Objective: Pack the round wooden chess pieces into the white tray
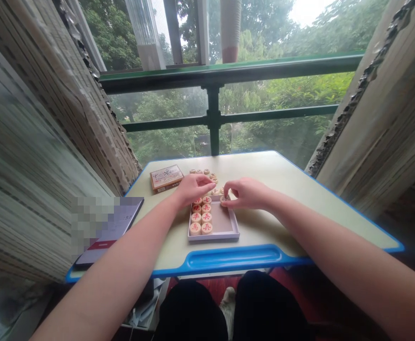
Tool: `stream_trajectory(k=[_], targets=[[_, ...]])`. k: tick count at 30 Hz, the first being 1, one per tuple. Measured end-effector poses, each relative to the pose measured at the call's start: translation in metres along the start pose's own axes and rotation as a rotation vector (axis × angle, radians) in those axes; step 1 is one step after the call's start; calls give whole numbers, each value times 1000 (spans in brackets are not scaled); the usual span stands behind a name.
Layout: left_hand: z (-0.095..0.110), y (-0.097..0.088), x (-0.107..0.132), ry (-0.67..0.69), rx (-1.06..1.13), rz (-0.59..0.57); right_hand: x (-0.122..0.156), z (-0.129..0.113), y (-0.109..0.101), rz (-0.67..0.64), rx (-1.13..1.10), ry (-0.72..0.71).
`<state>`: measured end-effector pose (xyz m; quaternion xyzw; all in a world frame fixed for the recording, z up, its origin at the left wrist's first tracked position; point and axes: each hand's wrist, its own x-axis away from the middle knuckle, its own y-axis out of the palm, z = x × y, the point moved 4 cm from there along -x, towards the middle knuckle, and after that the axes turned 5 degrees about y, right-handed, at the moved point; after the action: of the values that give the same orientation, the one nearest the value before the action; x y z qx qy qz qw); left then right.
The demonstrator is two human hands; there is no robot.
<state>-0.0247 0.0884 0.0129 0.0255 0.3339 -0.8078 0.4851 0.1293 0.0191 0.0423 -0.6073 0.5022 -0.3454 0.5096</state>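
Note:
A shallow grey box tray (228,234) lies on the small table (281,189) and holds several round wooden chess pieces (200,222) with red characters, lined up along its left side. My left hand (193,187) hovers over the tray's far left corner, fingers curled in a pinch. My right hand (246,193) rests at the tray's far right edge, fingers pinched on one wooden piece (224,200). More loose pieces (203,172) lie on the table just beyond the tray.
The box lid (166,177) with printed art lies at the far left of the table. A dark phone or tablet (111,229) sits at the near left corner. The table has a blue rim with a groove (233,258) at the front. Window railing (214,118) stands behind.

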Motion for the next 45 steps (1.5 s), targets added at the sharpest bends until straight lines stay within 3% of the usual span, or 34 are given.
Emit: stream_trajectory(k=[24,34,40,45], targets=[[3,-4,0,1,-149,-13,1,-1,-1,-42,17,-25],[0,-16,-4,-51,-255,57,1,1,-1,-36,14,0],[-5,-24,-5,-83,-313,162,0,5,-5,34,0,1],[-1,-24,-4,-53,-338,151,-3,9,-4,77,27,35]])
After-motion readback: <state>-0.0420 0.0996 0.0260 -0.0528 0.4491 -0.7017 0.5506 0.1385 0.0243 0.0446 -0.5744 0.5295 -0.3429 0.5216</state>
